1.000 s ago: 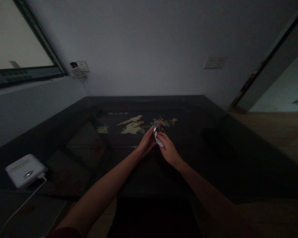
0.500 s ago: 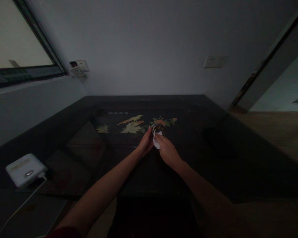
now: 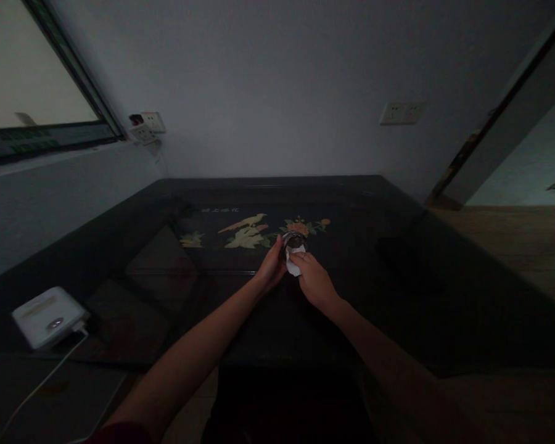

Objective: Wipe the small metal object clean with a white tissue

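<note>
Your shiny round thing [image 3: 298,239] is at the middle of the clock, in front of you, over the dark table [image 3: 351,197]. Your left hand [image 3: 271,266] is at 8 o'clock from it, curled around its near left side, with the thumb up by the rim. Your right hand [image 3: 315,280] is at 5 o'clock, pinching a white piece [image 3: 293,269] (paper or cloth, I cannot tell which) and pressing it on the near side of the round thing. I cannot tell if the round thing touches the table. At 9 o'clock there is a picture of a bird [image 3: 250,225], and at 12 o'clock, just beside the rim, an orange flower [image 3: 298,227]. Well apart, between 8 and 9 o'clock, sits a white box [image 3: 46,314] with a white cord [image 3: 50,374].
</note>
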Demonstrator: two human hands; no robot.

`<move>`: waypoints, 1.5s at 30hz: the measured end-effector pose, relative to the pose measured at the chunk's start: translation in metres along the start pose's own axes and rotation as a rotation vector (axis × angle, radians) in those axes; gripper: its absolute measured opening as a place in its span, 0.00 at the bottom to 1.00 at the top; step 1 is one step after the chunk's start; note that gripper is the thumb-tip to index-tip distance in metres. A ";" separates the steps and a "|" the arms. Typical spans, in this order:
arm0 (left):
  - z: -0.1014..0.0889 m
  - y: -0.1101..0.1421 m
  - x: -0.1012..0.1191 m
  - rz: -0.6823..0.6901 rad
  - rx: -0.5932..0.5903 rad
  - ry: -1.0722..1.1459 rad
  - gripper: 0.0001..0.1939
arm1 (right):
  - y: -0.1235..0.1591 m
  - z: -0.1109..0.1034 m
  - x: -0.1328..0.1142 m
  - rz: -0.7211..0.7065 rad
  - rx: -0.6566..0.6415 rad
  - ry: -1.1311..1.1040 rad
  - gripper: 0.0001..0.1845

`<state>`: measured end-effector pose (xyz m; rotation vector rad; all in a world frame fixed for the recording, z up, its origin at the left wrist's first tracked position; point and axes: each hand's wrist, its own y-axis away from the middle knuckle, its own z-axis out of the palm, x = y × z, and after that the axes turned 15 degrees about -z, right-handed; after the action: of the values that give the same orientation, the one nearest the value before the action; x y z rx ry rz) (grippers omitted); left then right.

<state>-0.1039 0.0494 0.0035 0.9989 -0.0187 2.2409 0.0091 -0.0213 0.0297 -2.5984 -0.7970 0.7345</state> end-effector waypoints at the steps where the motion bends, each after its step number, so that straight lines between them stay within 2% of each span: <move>1: 0.000 0.000 0.000 -0.008 0.002 0.003 0.21 | -0.001 0.002 0.002 0.008 0.047 -0.102 0.31; 5: 0.000 0.000 0.000 -0.022 0.003 0.018 0.21 | -0.005 0.015 0.012 0.102 0.236 -0.549 0.29; 8: 0.002 -0.001 -0.001 0.003 0.017 0.034 0.20 | -0.005 0.022 0.016 0.167 0.310 -0.677 0.24; 11: 0.003 -0.001 0.000 0.007 0.017 0.032 0.20 | -0.003 0.021 0.014 0.113 0.260 -0.527 0.25; 15: 0.003 -0.001 0.001 -0.022 0.009 0.018 0.21 | 0.000 0.008 0.007 -0.001 0.095 -0.126 0.27; 19: 0.003 0.002 0.003 -0.031 -0.012 -0.001 0.23 | -0.002 -0.008 0.001 -0.096 -0.058 0.248 0.22; 21: 0.005 0.003 0.003 -0.043 -0.015 -0.024 0.24 | -0.003 -0.013 -0.002 -0.119 -0.091 0.359 0.18; 24: 0.007 0.005 0.003 -0.052 -0.005 -0.043 0.24 | -0.003 -0.014 -0.004 -0.099 -0.107 0.395 0.18; 27: 0.006 0.003 0.002 -0.029 0.004 -0.021 0.23 | 0.000 -0.010 -0.005 -0.070 -0.086 0.333 0.21; 30: 0.004 0.000 0.001 -0.017 0.002 -0.014 0.23 | 0.000 -0.005 -0.003 -0.025 -0.038 0.166 0.26; 33: 0.001 -0.002 0.000 -0.011 0.017 -0.024 0.23 | -0.002 0.002 0.004 0.031 0.056 -0.121 0.29; 36: -0.001 -0.004 -0.002 0.015 0.006 -0.039 0.22 | -0.006 0.008 0.012 0.093 0.170 -0.454 0.26; 38: -0.001 -0.004 -0.003 0.026 -0.006 -0.046 0.21 | -0.006 0.011 0.014 0.138 0.229 -0.580 0.24; 41: 0.000 -0.003 -0.003 0.037 0.002 -0.035 0.20 | -0.006 0.012 0.010 0.130 0.237 -0.512 0.24; 45: 0.004 -0.003 -0.001 0.026 0.035 0.000 0.20 | -0.003 0.006 0.002 0.041 0.108 -0.231 0.28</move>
<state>-0.0992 0.0503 0.0047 1.0230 0.0081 2.2717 0.0062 -0.0168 0.0249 -2.4691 -0.7469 1.0738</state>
